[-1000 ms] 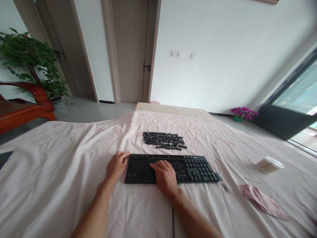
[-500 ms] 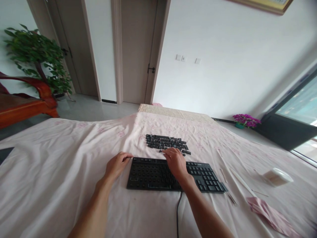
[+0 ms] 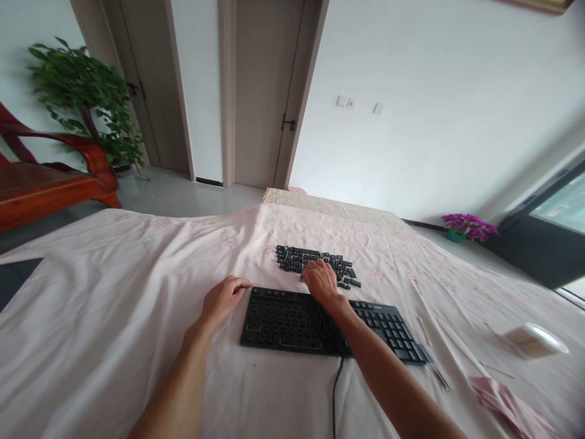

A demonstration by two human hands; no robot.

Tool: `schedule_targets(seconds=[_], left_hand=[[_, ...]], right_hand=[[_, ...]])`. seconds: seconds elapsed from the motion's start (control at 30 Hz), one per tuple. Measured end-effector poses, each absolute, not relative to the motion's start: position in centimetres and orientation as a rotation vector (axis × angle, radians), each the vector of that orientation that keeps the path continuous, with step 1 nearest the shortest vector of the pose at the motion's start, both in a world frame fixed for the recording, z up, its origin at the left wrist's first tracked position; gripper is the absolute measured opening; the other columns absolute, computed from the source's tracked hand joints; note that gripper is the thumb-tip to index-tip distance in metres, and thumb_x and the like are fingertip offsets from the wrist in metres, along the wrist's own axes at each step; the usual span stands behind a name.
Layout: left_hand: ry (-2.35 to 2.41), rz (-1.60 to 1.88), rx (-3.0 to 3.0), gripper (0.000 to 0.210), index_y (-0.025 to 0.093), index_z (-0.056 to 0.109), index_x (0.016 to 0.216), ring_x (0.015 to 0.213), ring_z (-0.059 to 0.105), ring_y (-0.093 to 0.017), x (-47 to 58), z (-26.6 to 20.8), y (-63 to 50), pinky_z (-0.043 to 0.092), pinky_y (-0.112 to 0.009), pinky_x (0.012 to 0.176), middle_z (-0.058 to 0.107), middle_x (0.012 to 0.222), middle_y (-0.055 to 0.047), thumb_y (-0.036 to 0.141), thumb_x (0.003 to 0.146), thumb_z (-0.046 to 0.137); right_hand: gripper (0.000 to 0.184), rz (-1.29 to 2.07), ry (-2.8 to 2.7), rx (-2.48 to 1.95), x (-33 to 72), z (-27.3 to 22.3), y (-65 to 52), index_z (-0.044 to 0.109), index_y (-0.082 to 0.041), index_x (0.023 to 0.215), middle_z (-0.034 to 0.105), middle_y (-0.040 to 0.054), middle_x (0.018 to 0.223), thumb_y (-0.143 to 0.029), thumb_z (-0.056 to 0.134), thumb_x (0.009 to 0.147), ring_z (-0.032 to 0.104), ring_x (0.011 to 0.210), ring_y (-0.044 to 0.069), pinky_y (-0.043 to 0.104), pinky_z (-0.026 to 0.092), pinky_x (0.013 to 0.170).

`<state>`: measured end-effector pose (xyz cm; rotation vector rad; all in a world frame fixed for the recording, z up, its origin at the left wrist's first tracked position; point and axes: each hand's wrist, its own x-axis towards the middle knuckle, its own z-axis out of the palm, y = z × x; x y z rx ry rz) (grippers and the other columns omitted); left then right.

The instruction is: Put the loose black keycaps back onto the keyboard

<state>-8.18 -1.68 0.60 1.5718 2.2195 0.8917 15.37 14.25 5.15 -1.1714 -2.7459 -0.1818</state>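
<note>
Keyboard (image 3: 315, 332) lies flat across the middle of the surface (image 3: 269, 396), just in front of the person; a small pale mark near its upper right edge is too tiny to read, as are the legends on the loose keycaps (image 3: 291, 260) clustered beyond it. The left hand (image 3: 227, 297) has its fingers bent and drawn together, tips at the upper left corner; whether they grip it, I can't tell. The right hand (image 3: 321, 280), its forearm crossing above the keys, is palm down with fingers curled over the near side of the cluster; the fingertips are hidden, so it may or may not hold a keycap. Black plastic shows rows of small round stubs on the left, square caps on the right. A thin black cable (image 3: 336, 390) runs toward the person over wrinkled, pale pink flowered fabric.
</note>
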Motion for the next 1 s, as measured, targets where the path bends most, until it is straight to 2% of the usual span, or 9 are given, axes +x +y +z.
schedule_targets(seconds=[0.2,0.47,0.8,1.0], left_hand=[[2.221,0.903,1.576,0.026,0.031,0.068,0.097,0.093,0.062,-0.012,-8.2,0.3,-1.7,0.041,-0.02,0.077,0.067,0.107,0.004,0.025,0.083,0.047],[2.222,0.918,1.564,0.025,0.032,0.068,0.095,0.093,0.062,-0.011,-8.1,0.5,-1.7,0.041,-0.02,0.077,0.067,0.105,0.005,0.024,0.082,0.048],[2.217,0.937,1.569,0.026,0.031,0.068,0.096,0.095,0.061,-0.012,-8.1,0.4,-1.7,0.041,-0.02,0.08,0.067,0.105,0.005,0.023,0.082,0.047],[2.217,0.94,1.564,0.025,0.031,0.068,0.096,0.095,0.061,-0.012,-8.1,0.5,-1.8,0.041,-0.02,0.08,0.068,0.106,0.004,0.024,0.083,0.048]], right_hand=[[0.015,-0.047,-2.75,-1.235,14.6,5.4,13.8,0.074,-0.033,0.083,0.069,-0.0008,0.091,-0.037,0.06,0.082,0.052,0.093,0.018,0.029,0.03,0.081],[0.02,0.104,-2.712,-1.319,14.4,4.9,13.1,0.072,-0.032,0.094,0.072,-0.0011,0.095,-0.036,0.056,0.084,0.063,0.093,0.017,0.024,0.038,0.079],[0.02,-0.013,-2.831,-1.272,14.4,5.3,12.2,0.072,-0.031,0.097,0.071,0.001,0.099,-0.03,0.055,0.087,0.063,0.095,0.018,0.025,0.038,0.082],[0.021,-0.065,-2.841,-1.245,14.3,4.8,12.6,0.072,-0.032,0.097,0.069,0.001,0.098,-0.031,0.052,0.089,0.063,0.089,0.018,0.025,0.038,0.075]])
